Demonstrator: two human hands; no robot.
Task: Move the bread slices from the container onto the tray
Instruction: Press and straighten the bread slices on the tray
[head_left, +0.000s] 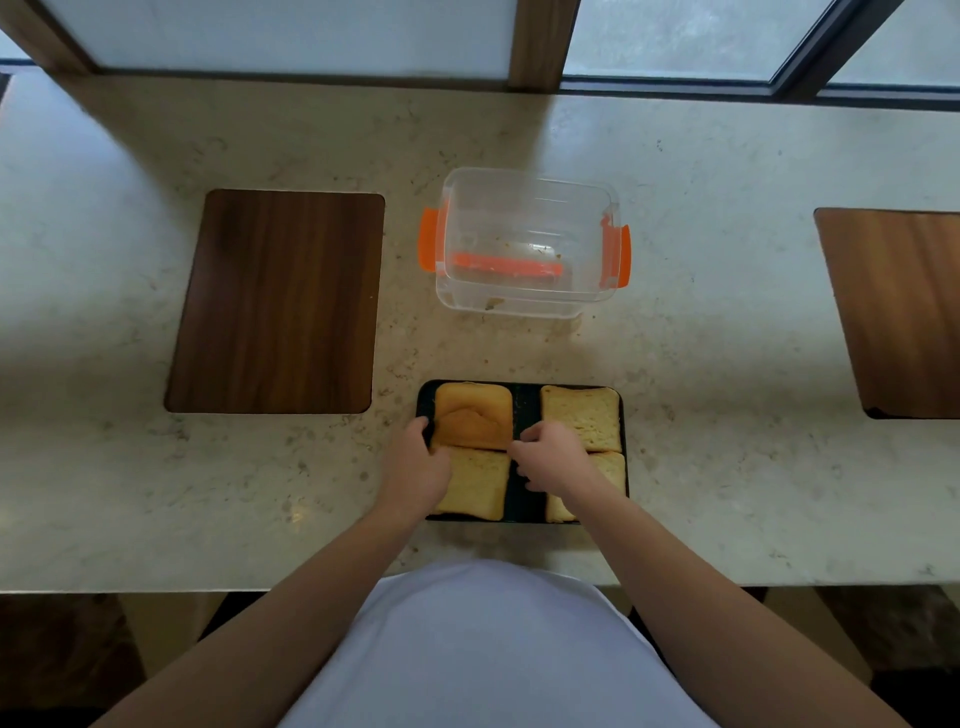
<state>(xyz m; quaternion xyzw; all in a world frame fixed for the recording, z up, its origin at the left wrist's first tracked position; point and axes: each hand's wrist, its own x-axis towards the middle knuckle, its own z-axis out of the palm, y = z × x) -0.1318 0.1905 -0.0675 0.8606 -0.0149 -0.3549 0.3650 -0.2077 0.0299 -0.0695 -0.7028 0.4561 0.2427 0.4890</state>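
Observation:
A black tray lies near the counter's front edge with several bread slices on it. A brown crust-end slice is at the far left of the tray, and both hands pinch its near edge: my left hand at its left corner, my right hand at its right corner. A pale slice lies far right, another near left, and a fourth near right is partly hidden under my right wrist. The clear container with orange clips stands behind the tray and holds only crumbs.
A dark wooden board is set into the marble counter to the left, and another wooden board lies at the right edge. Window frames run along the back. Bare counter lies between tray and container.

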